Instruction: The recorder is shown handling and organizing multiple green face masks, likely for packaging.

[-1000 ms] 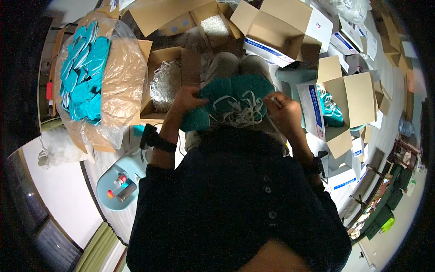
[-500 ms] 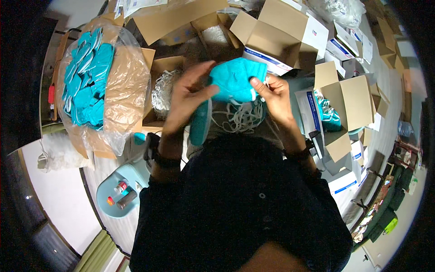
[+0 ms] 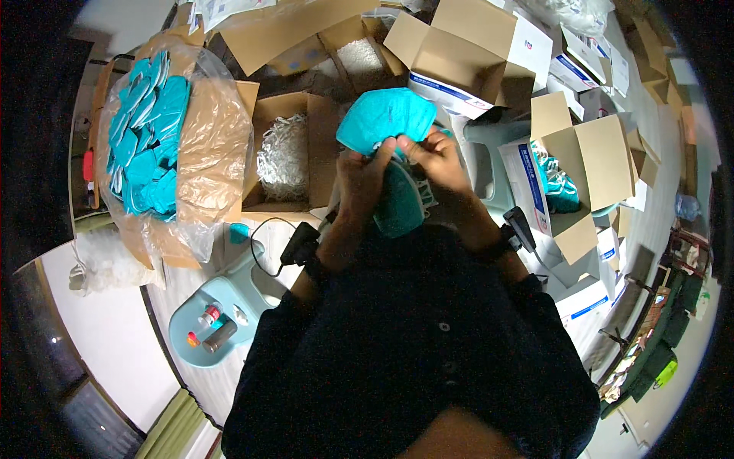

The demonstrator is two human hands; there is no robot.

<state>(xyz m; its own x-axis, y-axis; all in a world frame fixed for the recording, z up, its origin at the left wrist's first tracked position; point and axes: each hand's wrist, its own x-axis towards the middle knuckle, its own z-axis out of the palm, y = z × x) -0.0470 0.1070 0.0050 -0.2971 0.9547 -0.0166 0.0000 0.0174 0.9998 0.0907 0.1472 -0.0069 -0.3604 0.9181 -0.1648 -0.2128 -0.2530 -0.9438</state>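
Observation:
A teal face mask [image 3: 388, 113], folded flat, is held up in front of me between both hands. My left hand [image 3: 362, 177] pinches its lower edge with the thumb, its other fingers mostly hidden. My right hand [image 3: 445, 162] is closed on the same edge, a little to the right, so the two thumbs almost meet. Below them, at my lap, lies another teal mask [image 3: 399, 200]. White elastic straps [image 3: 426, 193] show beside it, partly covered by my right hand.
To the left, a plastic-lined carton [image 3: 218, 130] holds a heap of teal masks [image 3: 149, 145]. A box of white straps [image 3: 281, 157] stands nearer. An open carton [image 3: 474, 65] is ahead; another with strapped masks [image 3: 560, 183] is right. A light-blue stool [image 3: 183, 325] bears bottles.
My left hand has moved right and down and now grips the mask's lower edge. The mask has shifted slightly left and turned, and my right hand has come in closer.

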